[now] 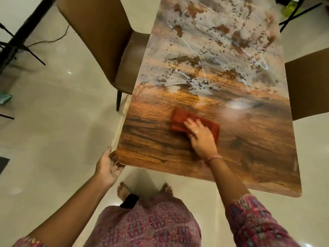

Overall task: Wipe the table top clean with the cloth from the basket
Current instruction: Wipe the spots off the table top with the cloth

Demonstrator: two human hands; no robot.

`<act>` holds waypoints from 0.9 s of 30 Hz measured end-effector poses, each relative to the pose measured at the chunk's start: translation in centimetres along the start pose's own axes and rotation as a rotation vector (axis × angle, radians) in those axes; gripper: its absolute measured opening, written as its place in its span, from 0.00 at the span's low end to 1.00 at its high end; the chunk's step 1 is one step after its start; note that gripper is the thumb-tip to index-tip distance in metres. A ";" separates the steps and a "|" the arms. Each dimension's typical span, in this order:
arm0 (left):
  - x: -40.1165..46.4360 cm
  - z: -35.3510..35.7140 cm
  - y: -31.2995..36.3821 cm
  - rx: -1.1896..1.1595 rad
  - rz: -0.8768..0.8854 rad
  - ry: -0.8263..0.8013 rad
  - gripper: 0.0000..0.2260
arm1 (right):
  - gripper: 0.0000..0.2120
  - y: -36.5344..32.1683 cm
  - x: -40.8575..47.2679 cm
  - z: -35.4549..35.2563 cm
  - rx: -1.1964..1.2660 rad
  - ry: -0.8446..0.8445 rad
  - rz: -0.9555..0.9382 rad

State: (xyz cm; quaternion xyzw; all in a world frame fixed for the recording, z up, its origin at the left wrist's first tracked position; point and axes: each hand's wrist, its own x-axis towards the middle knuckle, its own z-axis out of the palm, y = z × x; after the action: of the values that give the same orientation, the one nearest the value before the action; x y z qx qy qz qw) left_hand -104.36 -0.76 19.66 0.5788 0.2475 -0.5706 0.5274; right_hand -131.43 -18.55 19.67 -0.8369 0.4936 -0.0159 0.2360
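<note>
A folded red-orange cloth [179,120] lies flat on the near part of the table top [213,68], which has a glossy brown, orange and grey abstract print. My right hand [201,138] presses down on the cloth, fingers spread over it. My left hand [106,165] is cupped palm-up at the table's near left corner, touching the edge and holding nothing. No basket is in view.
A brown chair [106,50] is tucked at the table's left side and another brown chair [308,86] at its right. Black stand legs [21,41] are on the pale tiled floor at far left. My bare feet [124,191] are just short of the table's near edge.
</note>
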 end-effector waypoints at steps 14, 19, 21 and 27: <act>3.9 2.8 4.2 0.359 0.015 -0.095 0.12 | 0.24 -11.1 3.8 4.3 0.030 0.057 0.060; 5.3 5.2 6.8 0.493 0.018 -0.139 0.14 | 0.24 -8.6 3.2 3.7 0.026 -0.062 -0.084; 5.8 6.3 7.7 0.504 0.007 -0.166 0.15 | 0.25 -6.4 6.0 1.9 0.044 -0.026 -0.064; 7.4 9.2 9.3 0.513 0.010 -0.195 0.16 | 0.24 4.3 15.1 -5.9 0.078 0.164 0.372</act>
State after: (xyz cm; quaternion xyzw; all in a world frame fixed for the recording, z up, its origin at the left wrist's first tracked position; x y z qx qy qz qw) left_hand -98.05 -14.27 17.77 0.6370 0.0399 -0.6650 0.3878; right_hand -128.74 -35.14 20.02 -0.7175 0.6561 -0.0592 0.2261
